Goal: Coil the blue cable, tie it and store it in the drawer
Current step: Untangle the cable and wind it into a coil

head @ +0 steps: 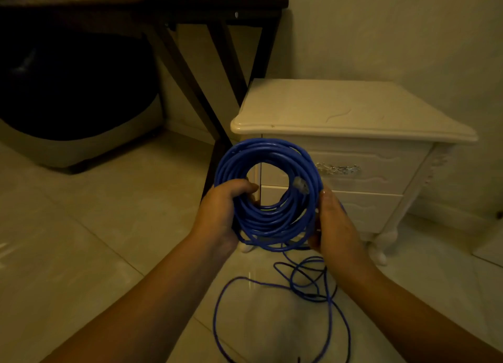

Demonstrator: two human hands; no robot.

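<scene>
A thick round coil of blue cable (pixel 272 158) stands upright between my hands, in front of the nightstand. My left hand (pixel 220 213) grips the coil's lower left side, fingers curled through the hole. My right hand (pixel 334 226) presses against the coil's right side, fingers partly hidden behind it. A clear plug (pixel 300 184) shows inside the ring. A loose tail of the cable (pixel 307 283) hangs down and lies in loops on the floor. The nightstand's top drawer (pixel 381 169), with a silver handle (pixel 339 169), is shut.
The cream nightstand (pixel 340 109) stands against the wall, a second shut drawer (pixel 367 210) below the first. A dark wooden table (pixel 190 6) with slanted legs is at the left, a dark bulky object (pixel 76 104) beneath it. Pale floor tiles (pixel 95 226) spread around.
</scene>
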